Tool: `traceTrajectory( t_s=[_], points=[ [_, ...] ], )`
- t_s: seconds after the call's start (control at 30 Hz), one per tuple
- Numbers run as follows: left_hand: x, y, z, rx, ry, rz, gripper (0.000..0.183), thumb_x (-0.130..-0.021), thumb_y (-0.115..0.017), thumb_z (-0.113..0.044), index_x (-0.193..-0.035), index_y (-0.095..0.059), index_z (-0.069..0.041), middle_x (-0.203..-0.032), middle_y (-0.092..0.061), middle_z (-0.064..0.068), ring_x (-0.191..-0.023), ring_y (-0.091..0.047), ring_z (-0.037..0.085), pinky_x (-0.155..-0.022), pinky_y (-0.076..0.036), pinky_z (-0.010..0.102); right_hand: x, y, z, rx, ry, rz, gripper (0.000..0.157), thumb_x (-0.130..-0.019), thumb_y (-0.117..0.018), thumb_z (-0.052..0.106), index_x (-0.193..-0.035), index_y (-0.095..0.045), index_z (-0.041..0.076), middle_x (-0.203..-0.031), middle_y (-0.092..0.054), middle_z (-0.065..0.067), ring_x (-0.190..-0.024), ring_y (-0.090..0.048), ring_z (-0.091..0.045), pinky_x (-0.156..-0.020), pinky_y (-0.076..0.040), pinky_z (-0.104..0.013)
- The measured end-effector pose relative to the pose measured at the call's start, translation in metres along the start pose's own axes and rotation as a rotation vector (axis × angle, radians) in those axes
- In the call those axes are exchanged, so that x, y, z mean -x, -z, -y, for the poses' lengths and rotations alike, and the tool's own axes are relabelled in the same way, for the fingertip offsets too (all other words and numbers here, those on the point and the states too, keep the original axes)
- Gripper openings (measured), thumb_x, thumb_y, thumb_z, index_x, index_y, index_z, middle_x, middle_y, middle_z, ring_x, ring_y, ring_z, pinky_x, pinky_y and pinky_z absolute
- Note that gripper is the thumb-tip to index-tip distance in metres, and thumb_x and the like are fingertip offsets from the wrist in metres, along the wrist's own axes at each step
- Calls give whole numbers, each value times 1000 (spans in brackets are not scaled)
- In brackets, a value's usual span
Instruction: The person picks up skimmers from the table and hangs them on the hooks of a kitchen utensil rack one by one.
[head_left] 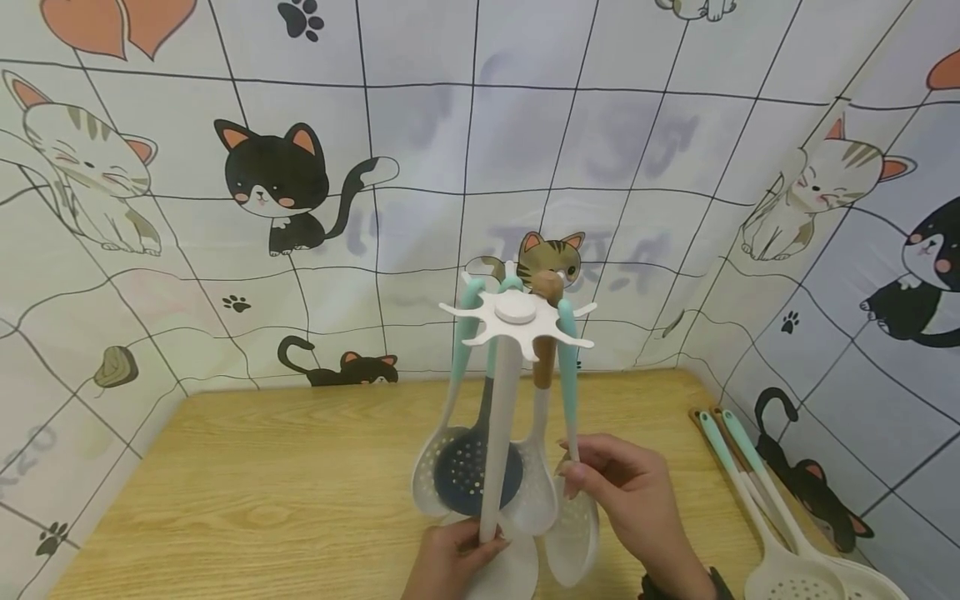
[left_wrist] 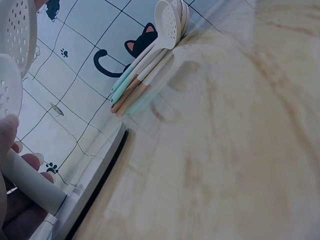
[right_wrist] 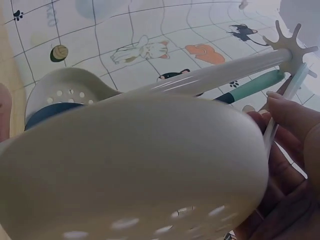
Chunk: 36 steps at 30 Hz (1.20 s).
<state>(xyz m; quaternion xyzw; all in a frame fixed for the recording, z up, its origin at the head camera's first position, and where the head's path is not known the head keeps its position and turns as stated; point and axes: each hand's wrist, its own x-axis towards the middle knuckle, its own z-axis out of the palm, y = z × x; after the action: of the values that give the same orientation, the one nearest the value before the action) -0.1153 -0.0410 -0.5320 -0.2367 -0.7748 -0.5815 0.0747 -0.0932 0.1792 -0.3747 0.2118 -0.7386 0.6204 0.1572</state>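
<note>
A white utensil stand [head_left: 501, 417] with a hooked crown [head_left: 515, 312] rises in the middle of the head view. My left hand [head_left: 455, 560] grips the foot of its pole, just above the round base [left_wrist: 95, 187]. With thumb and fingers, my right hand [head_left: 630, 496] pinches the thin shaft of a white skimmer [head_left: 573, 542]; its turquoise handle reaches up to a hook at the crown's right. Around the pole hang a dark blue skimmer [head_left: 457, 473], a white skimmer [head_left: 427, 479] at the left, and a white brown-handled utensil [head_left: 538, 500]. The skimmer's bowl fills much of the right wrist view.
Several white utensils [head_left: 797, 577] with turquoise and brown handles lie together at the table's right edge. The wood-look tabletop [head_left: 285, 475] meets a cat-patterned backdrop [head_left: 420, 225] behind and at both sides.
</note>
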Motion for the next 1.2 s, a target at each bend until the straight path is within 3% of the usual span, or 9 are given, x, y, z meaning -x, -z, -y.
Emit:
traceTrajectory(
  t_s=[0.17,0.33,0.6,0.77,0.97,1.03,1.2],
  points=[
    [1,2,0,-19,19,-11,16,-86,-79,-26,-85,-76,-10,-85,-78,1,-85,-68,-4,-72,-59,20,-2,-4,-2,-9,1,9,20,-92,-62,-12,-110,-68,-4,-90,-76,12,-71,-68,-7,-67,-59,-29],
    [2,4,2,-29,4,-15,17,-86,-79,-25,-86,-77,-9,-84,-77,2,-84,-65,-5,-71,-59,21,-2,-9,-8,-89,71,43,29,-92,-60,-14,-114,-70,2,-93,-76,8,-72,-69,-9,-66,-59,-28],
    [1,10,7,-28,71,76,19,-91,-74,-35,-93,-73,-16,-90,-73,-5,-88,-60,-5,-81,-57,25,-3,-15,-17,-133,102,90,32,-92,-58,-16,-116,-70,2,-93,-76,8,-77,-72,-8,-73,-60,-28],
    [2,12,15,9,27,97,13,-94,-72,-29,-94,-73,-16,-91,-74,-3,-90,-62,-3,-82,-57,25,-3,-14,-17,-137,95,126,32,-93,-58,-16,-119,-68,0,-98,-77,7,-85,-74,-9,-76,-61,-28],
    [-1,18,20,100,-15,234,11,-96,-68,-19,-106,-71,-17,-102,-75,0,-101,-65,3,-95,-53,27,-3,-4,-11,-68,-31,122,26,-93,-62,-11,-117,-67,-2,-103,-77,7,-93,-75,-12,-79,-61,-30],
    [-3,20,20,137,-4,290,14,-97,-66,-19,-110,-71,-15,-107,-75,2,-106,-65,5,-98,-52,27,-2,0,-10,-61,-67,123,25,-93,-62,-10,-117,-66,-4,-106,-77,7,-96,-75,-12,-81,-61,-30],
    [-6,24,17,195,64,371,21,-99,-63,-24,-117,-70,-15,-115,-74,2,-113,-64,5,-101,-51,25,0,12,-12,-104,-56,136,29,-96,-56,-13,-123,-62,-6,-113,-76,6,-105,-73,-12,-87,-59,-29]
  ],
)
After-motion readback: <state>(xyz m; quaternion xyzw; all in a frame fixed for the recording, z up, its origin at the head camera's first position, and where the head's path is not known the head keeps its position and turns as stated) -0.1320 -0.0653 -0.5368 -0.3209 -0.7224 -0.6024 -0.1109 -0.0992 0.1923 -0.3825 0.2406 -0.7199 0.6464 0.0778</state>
